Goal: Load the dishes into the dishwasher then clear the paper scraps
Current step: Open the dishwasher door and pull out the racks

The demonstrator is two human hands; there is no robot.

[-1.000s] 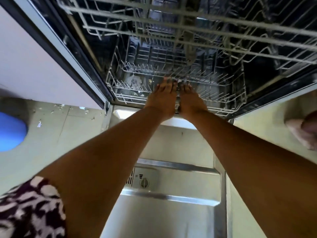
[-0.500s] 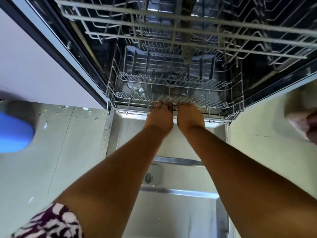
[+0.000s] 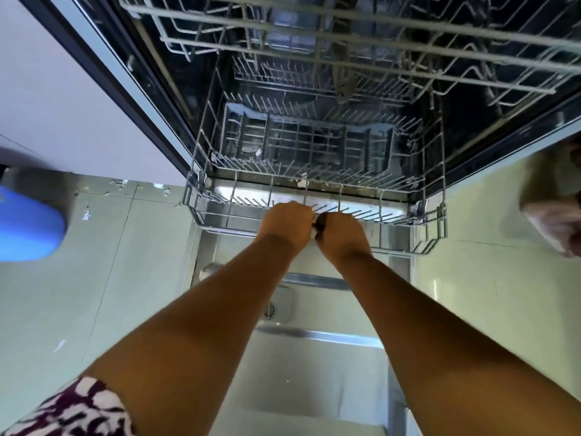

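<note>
**Head view: we pull the lower rack out with both hands**

Nearest to us are our two bare forearms, reaching forward over the open door (image 3: pixel 314 366) of the dishwasher. At the ends, the left hand (image 3: pixel 287 226) and the right hand (image 3: pixel 341 236) are both curled closed over the front rail of the lower rack (image 3: pixel 427 225), side by side and almost touching at the middle of the rail. We cannot see the fingertips, because they wrap under the wire.

To do this step well, we should pull evenly with both hands and keep the rack level, so its wheels do not jam on the door. We judge a slow, straight pull is best, until the rack stands fully over the door and is free for loading. No dishes are in view; the rack looks empty, so the loading is not started yet.

On the floor at the left, paper scraps (image 3: pixel 121 184) lie near the cabinet, just beside a blue object (image 3: pixel 28 225). Some small bits also seem to hang on the rack wires. Further away, the upper rack (image 3: pixel 345 36) is above, inside the machine.

Compared with one second ago, the rack has come out: then its front rail was still at the opening, and our fingers lay flat and stretched over it. Now the front part overhangs the door, and the hands are closed in fists around the rail.
</note>
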